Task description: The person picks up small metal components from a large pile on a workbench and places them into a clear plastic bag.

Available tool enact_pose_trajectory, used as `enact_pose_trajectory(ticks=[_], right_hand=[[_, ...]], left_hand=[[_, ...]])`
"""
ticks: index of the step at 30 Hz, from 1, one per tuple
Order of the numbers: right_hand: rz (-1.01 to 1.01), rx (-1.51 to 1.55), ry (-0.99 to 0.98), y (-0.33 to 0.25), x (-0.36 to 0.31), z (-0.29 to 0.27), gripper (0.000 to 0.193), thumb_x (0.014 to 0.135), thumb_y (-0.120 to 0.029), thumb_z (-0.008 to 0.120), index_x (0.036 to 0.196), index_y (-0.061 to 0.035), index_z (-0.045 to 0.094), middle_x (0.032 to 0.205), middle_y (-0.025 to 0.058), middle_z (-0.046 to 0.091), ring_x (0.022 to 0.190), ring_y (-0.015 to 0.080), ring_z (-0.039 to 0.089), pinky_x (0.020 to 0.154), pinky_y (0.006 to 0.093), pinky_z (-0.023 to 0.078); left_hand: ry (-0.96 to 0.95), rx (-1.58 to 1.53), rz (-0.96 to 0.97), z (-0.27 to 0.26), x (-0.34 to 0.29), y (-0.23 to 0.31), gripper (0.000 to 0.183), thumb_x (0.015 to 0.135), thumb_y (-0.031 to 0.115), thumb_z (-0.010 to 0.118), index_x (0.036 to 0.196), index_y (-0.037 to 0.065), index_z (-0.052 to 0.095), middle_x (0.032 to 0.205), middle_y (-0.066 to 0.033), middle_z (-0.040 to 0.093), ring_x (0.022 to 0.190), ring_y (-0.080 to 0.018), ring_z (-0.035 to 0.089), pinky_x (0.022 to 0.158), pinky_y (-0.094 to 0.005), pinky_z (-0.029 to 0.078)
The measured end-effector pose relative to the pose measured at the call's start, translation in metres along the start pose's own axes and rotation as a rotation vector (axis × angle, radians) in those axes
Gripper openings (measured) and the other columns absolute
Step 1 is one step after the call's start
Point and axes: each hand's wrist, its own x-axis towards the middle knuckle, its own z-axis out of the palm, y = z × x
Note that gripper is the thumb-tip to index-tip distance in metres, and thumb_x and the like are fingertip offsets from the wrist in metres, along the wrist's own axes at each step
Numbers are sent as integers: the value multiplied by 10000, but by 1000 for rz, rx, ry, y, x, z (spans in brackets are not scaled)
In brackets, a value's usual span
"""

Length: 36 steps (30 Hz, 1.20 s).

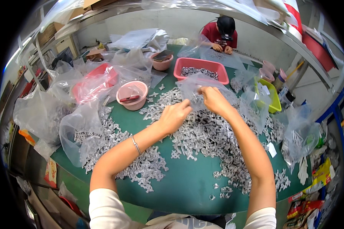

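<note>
Both of my hands grip a clear plastic bag (197, 84) above a large heap of small grey metal parts (202, 131). My left hand (174, 117) pinches the bag's near left edge, its fingers closed. Farther right, my right hand (214, 100) has its fingers closed on the bag's upper part. The bag hangs over the far side of the heap, just in front of a pink rectangular basket (222, 77) that holds more grey parts. What lies inside the bag, if anything, I cannot make out.
Left of the heap stands a round pink basket (141, 107) with a red-handled tool in it. Clear bags (82, 122) crowd the left side. A yellow-green basket (274, 103) stands at the right. Across the green table (179, 187), another person (222, 34) handles small pieces.
</note>
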Motion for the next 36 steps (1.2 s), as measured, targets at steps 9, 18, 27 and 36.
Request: enact_pose_trajectory(ticks=[9,18,27,36], right_hand=[[160,-124,-377,92,98,39,334,733,6,481,1047,-1,594,980,214,611,962,325,583,816,383,454],[215,-407,-319,93,108,75,330,726,11,489,1036,-12,599,983,212,608,965,323,578,811,380,455],[230,-474,-282,95,114,88,326,720,17,498,1025,-22,604,987,210,605,969,322,573,806,377,457],[183,-527,-285,99,116,84,323,713,22,506,1014,-32,610,990,207,602,973,320,569,801,374,458]], left_hand=[[105,-125,59,-12,-2,-4,161,678,-7,519,820,52,566,844,-54,538,652,-234,598,503,-342,476],[128,-296,4,-7,-7,-14,246,621,-79,564,815,63,617,873,-66,568,624,-245,594,515,-324,477],[126,-297,-12,-6,-8,-19,224,642,-79,571,801,70,623,850,-59,570,622,-232,595,511,-318,475],[162,-290,-68,-5,7,-23,208,653,-86,575,797,57,617,851,-71,576,665,-256,601,553,-323,487]])
